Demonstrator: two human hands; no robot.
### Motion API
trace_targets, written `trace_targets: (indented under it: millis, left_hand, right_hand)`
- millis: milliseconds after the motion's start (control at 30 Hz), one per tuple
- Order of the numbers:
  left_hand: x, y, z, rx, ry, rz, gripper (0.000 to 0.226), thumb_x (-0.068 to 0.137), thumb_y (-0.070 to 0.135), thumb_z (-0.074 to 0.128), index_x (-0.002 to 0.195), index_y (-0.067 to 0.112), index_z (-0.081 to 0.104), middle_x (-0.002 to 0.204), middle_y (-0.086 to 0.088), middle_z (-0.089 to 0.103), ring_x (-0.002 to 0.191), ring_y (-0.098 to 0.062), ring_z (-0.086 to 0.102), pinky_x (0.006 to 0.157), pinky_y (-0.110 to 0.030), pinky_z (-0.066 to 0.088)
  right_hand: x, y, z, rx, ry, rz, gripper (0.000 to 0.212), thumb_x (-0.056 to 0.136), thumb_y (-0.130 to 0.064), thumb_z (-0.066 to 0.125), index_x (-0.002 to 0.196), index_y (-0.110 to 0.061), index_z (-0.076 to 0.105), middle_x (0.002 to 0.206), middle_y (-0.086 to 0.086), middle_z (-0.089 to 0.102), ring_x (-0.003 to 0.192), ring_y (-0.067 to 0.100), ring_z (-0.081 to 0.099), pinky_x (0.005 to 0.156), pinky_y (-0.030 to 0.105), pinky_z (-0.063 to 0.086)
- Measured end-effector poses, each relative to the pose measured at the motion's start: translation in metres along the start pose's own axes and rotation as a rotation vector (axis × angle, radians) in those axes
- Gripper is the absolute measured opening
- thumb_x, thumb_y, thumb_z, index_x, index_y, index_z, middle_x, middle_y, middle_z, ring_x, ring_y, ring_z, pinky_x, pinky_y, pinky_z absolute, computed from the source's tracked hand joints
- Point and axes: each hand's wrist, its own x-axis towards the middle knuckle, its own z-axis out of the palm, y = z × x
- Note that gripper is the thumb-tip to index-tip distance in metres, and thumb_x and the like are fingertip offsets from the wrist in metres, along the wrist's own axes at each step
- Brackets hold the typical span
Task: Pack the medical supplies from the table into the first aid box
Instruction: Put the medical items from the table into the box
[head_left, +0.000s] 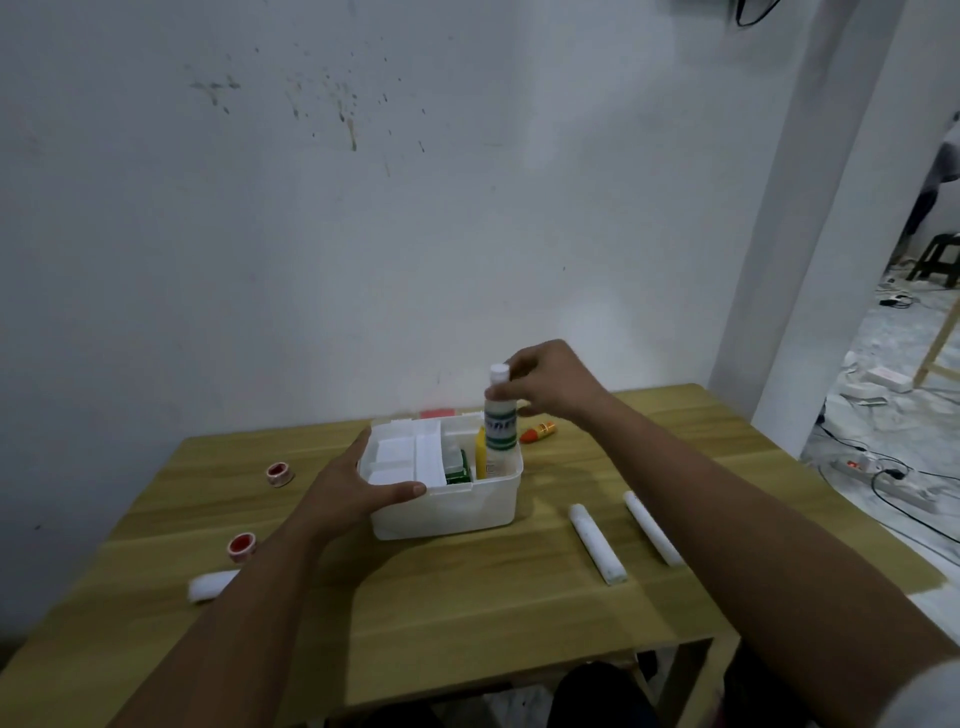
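Observation:
A white first aid box (467, 504) stands open in the middle of the wooden table (467, 597). My left hand (353, 488) grips its front left corner. My right hand (550, 382) holds a tall white bottle (500, 423) with a green label by its neck, upright, its base inside the box's right compartment. A yellow bottle (480, 452) and a green packet (457, 470) stand inside too. On the table lie two long white rolls (597, 543) (653, 527), a short white roll (210, 584), two red tape rolls (280, 474) (242, 546) and a small orange bottle (539, 431).
A white wall rises just behind the table. A red-and-white lid (441, 414) lies behind the box. Right of the table, the floor holds cables and a power strip (857, 465). A dark stool (940, 260) and a person's partial figure show far right.

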Motion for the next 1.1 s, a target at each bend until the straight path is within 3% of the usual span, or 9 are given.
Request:
trace_targets:
  millis: [100,300,467,567,667,767,867,1000,1100]
  left_hand:
    - [0.001,-0.002,-0.001,-0.007,-0.008,0.014,0.083,0.044,0.076,0.083,0.114,0.063,0.041,0.114,0.037,0.049,0.099,0.009,0.05,0.069,-0.012,0.045]
    - [0.004,-0.007,-0.002,-0.003,-0.003,0.017,0.081,0.049,0.072,0.086,0.118,0.064,0.043,0.118,0.037,0.052,0.103,0.007,0.052,0.071,-0.014,0.047]
    - [0.005,-0.01,0.0,0.003,0.012,-0.013,0.082,0.063,0.055,0.089,0.128,0.056,0.039,0.123,0.024,0.053,0.113,-0.009,0.052,0.071,-0.015,0.045]
    - [0.006,-0.013,0.001,0.001,0.016,-0.014,0.088,0.059,0.061,0.089,0.131,0.055,0.038,0.123,0.027,0.054,0.114,-0.008,0.053,0.072,-0.016,0.047]
    - [0.006,-0.014,0.0,-0.016,0.022,-0.02,0.09,0.054,0.065,0.089,0.13,0.06,0.039,0.121,0.031,0.055,0.109,0.001,0.054,0.072,-0.014,0.047]
    - [0.005,-0.013,0.0,-0.025,0.024,-0.015,0.082,0.059,0.058,0.091,0.122,0.064,0.039,0.119,0.035,0.054,0.105,0.007,0.052,0.072,-0.012,0.046]
    - [0.005,-0.012,0.0,-0.028,0.02,-0.018,0.078,0.06,0.055,0.091,0.118,0.065,0.041,0.118,0.036,0.054,0.105,0.01,0.052,0.07,-0.011,0.047]
    - [0.005,-0.015,0.0,-0.038,0.039,-0.016,0.086,0.058,0.056,0.092,0.127,0.059,0.043,0.122,0.033,0.057,0.11,0.008,0.053,0.072,-0.011,0.048]
    - [0.006,-0.016,0.0,-0.03,0.042,-0.008,0.081,0.057,0.059,0.092,0.123,0.063,0.045,0.122,0.033,0.059,0.111,0.009,0.054,0.074,-0.013,0.048]
  right_hand:
    - [0.001,0.016,0.022,-0.137,-0.041,0.011,0.034,0.074,-0.013,0.091,0.104,-0.004,0.076,0.099,0.009,0.075,0.089,0.023,0.075,0.067,0.031,0.064]
    - [0.007,0.037,0.044,-0.374,-0.058,-0.058,0.04,0.07,-0.021,0.093,0.107,-0.013,0.078,0.102,0.002,0.076,0.093,0.015,0.07,0.079,0.026,0.056]
    - [0.029,0.04,0.024,-0.285,0.2,-0.071,0.015,0.087,-0.031,0.076,0.09,-0.017,0.08,0.091,-0.002,0.078,0.085,0.014,0.073,0.07,0.028,0.058]
    - [0.05,0.074,0.025,-0.568,0.143,-0.005,0.03,0.091,-0.013,0.065,0.119,-0.016,0.075,0.121,0.005,0.075,0.111,0.023,0.069,0.093,0.035,0.056]
    - [0.061,0.11,0.035,-0.867,-0.108,0.074,0.048,0.095,-0.025,0.062,0.143,-0.027,0.055,0.146,0.002,0.057,0.134,0.026,0.054,0.106,0.047,0.046]
    - [0.062,0.127,0.046,-1.146,-0.215,0.042,0.027,0.097,-0.02,0.053,0.121,-0.029,0.061,0.128,0.0,0.061,0.126,0.028,0.054,0.104,0.056,0.038]
    - [0.058,0.131,0.051,-1.306,-0.16,-0.021,0.02,0.093,-0.011,0.055,0.104,-0.025,0.065,0.114,0.001,0.067,0.114,0.026,0.061,0.101,0.051,0.037]
    - [0.059,0.13,0.042,-1.193,-0.058,-0.074,0.022,0.1,-0.022,0.049,0.104,-0.026,0.07,0.114,0.001,0.072,0.108,0.025,0.065,0.089,0.039,0.044]
    - [0.058,0.112,0.027,-0.717,0.191,-0.075,0.02,0.094,-0.028,0.06,0.104,-0.028,0.077,0.107,0.0,0.077,0.097,0.024,0.071,0.081,0.035,0.055]
